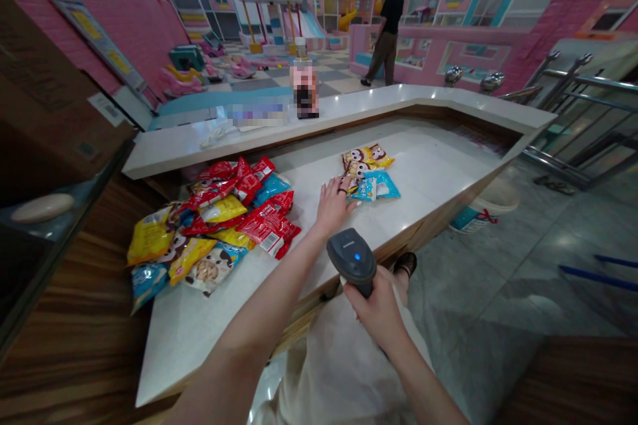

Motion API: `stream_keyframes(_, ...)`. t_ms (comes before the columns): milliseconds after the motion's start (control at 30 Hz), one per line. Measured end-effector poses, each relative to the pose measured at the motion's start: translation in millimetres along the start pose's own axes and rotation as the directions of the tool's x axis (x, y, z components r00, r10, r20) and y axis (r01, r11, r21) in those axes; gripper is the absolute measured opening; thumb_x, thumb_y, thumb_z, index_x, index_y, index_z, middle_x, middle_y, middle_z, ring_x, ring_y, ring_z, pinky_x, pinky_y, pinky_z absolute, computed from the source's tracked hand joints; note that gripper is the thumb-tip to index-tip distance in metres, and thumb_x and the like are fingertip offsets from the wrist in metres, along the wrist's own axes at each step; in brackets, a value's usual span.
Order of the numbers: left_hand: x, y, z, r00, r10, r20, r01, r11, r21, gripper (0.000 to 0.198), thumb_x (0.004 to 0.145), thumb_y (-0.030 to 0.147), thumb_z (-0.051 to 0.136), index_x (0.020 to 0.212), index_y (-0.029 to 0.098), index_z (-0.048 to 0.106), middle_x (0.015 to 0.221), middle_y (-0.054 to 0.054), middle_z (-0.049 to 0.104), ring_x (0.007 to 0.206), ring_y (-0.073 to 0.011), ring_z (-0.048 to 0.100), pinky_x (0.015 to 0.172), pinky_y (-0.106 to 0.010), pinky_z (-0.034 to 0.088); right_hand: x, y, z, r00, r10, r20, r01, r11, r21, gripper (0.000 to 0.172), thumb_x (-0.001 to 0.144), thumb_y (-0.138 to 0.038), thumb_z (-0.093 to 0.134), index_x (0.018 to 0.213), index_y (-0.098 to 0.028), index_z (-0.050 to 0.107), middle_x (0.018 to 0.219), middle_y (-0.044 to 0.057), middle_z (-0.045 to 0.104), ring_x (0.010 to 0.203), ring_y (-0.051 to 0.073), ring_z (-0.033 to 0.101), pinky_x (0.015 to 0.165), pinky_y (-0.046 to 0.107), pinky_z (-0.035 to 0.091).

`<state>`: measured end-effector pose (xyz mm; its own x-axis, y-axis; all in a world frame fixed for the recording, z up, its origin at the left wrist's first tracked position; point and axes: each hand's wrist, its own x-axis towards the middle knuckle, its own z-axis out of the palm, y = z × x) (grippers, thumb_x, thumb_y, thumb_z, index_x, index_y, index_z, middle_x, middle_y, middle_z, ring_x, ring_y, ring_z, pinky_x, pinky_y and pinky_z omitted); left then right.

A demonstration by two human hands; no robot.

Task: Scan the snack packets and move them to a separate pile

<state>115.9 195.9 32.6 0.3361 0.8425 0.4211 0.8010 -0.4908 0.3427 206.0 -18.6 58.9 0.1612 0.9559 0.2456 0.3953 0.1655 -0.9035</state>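
Scanner: A black barcode scanner is held just above the counter edge. Its small blue light is on, and its head leans forward toward the counter.

Right hand: The right hand is closed around the scanner handle with the fingers wrapped tight, so the hold looks firm. This grip leaves the scanner head free, probably so that it can be pointed.

Left hand: The left hand is open and lies flat on the counter with the fingers spread. It grips nothing. Its fingertips come to the edge of the small group of packets and seem to touch it.

Small group: Few yellow and light blue snack packets lie close together just ahead of the left hand. They are well apart from the heap, maybe put aside on purpose.

Heap: A loose heap of red, yellow and blue packets lies on the left part of the counter, without any order.

Counter: The white counter has a higher ledge behind it, and a blurred item stands on this ledge.

Farther away: Another person stands in the pink play area, well apart from the counter.
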Motion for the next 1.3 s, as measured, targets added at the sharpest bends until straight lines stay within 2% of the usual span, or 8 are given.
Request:
stream_keyframes(133, 9, 3, 14.8, 0.999, 0.008, 0.039, -0.01, 0.998, 0.055, 0.076, 0.091, 0.032, 0.057, 0.157, 0.013, 0.024, 0.164, -0.019, 0.022, 0.153, -0.0332, 0.016, 0.123, -0.052, 0.014, 0, -4, -2, 1.0, -0.005, -0.004, 0.005, 1.0, 0.018, 0.016, 0.077, -0.023, 0.06, 0.087, -0.017, 0.072, 0.075, 0.004, 0.075, 0.07, 0.021, 0.068, 0.065, 0.024, 0.052)
stream_keyframes(367, 48, 11, 35.8, 0.998, -0.003, 0.07, -0.001, 0.999, 0.047, 0.071, 0.092, 0.02, 0.047, 0.158, 0.012, 0.022, 0.166, -0.018, 0.017, 0.154, -0.031, 0.01, 0.124, -0.051, 0.009, 1, -4, -4, 1.0, 0.0, -0.016, 0.0, 1.0, 0.023, 0.011, 0.075, -0.02, 0.06, 0.081, -0.018, 0.068, 0.075, 0.003, 0.074, 0.07, 0.021, 0.068, 0.066, 0.025, 0.052)
stream_keyframes(633, 55, 10, 16.2, 0.988, 0.036, 0.152, -0.028, 0.998, -0.057, 0.095, 0.081, 0.021, 0.06, 0.159, 0.008, 0.007, 0.166, -0.02, 0.006, 0.154, -0.0316, 0.005, 0.124, -0.05, 0.005, -1, 1, -3, 1.0, 0.029, -0.002, -0.029, 0.999, 0.026, 0.008, 0.075, -0.024, 0.06, 0.076, -0.019, 0.065, 0.07, 0.003, 0.073, 0.066, 0.021, 0.067, 0.063, 0.026, 0.052)
stream_keyframes(800, 8, 11, -17.9, 0.998, 0.032, 0.058, -0.02, 0.98, -0.198, 0.089, 0.078, 0.009, 0.054, 0.158, 0.009, 0.017, 0.165, -0.02, 0.015, 0.154, -0.0303, 0.014, 0.124, -0.049, 0.015, -3, 2, -4, 0.999, 0.044, 0.016, -0.044, 0.999, -0.026, 0.009, 0.076, -0.027, 0.06, 0.074, -0.019, 0.063, 0.067, 0.004, 0.071, 0.063, 0.021, 0.065, 0.061, 0.027, 0.05)
stream_keyframes(933, -64, 14, -50.6, 0.997, 0.033, -0.068, -0.053, 0.949, -0.312, 0.078, 0.085, 0.013, 0.051, 0.157, 0.018, 0.023, 0.161, -0.016, 0.031, 0.149, -0.026, 0.029, 0.123, -0.05, 0.023, -4, 2, -4, 0.999, 0.039, 0.025, -0.037, 0.996, -0.077, 0.013, 0.077, -0.03, 0.06, 0.069, -0.021, 0.061, 0.064, 0.004, 0.07, 0.062, 0.022, 0.064, 0.061, 0.028, 0.05)
stream_keyframes(1100, -148, 2, -85.2, 0.984, -0.085, -0.159, 0.039, 0.962, -0.271, 0.065, 0.091, 0.017, 0.052, 0.153, 0.024, 0.032, 0.155, -0.013, 0.041, 0.145, -0.0253, 0.037, 0.122, -0.049, 0.027, -6, 5, -4, 0.996, 0.071, 0.047, -0.066, 0.992, -0.109, 0.016, 0.079, -0.034, 0.062, 0.069, -0.022, 0.06, 0.061, 0.004, 0.068, 0.063, 0.024, 0.067, 0.06, 0.029, 0.049)
stream_keyframes(1200, -176, -18, -97.3, 0.892, -0.308, -0.33, 0.215, 0.933, -0.29, 0.054, 0.089, 0.022, 0.06, 0.141, 0.021, 0.046, 0.14, -0.014, 0.053, 0.133, -0.0276, 0.049, 0.115, -0.049, 0.036, -7, 9, -2, 0.995, 0.078, 0.062, -0.074, 0.995, -0.074, 0.017, 0.079, -0.037, 0.061, 0.071, -0.021, 0.06, 0.061, 0.004, 0.067, 0.063, 0.025, 0.067, 0.055, 0.029, 0.049)
stream_keyframes(1300, -189, -40, -98.1, 0.707, -0.591, -0.389, 0.382, 0.782, -0.493, 0.045, 0.082, 0.03, 0.071, 0.122, 0.018, 0.053, 0.116, -0.013, 0.061, 0.108, -0.0265, 0.061, 0.098, -0.046, 0.05, -7, 11, 0, 0.993, 0.09, 0.074, -0.086, 0.995, -0.055, 0.017, 0.079, -0.037, 0.061, 0.072, -0.021, 0.06, 0.059, 0.003, 0.066, 0.059, 0.024, 0.066, 0.051, 0.029, 0.047)
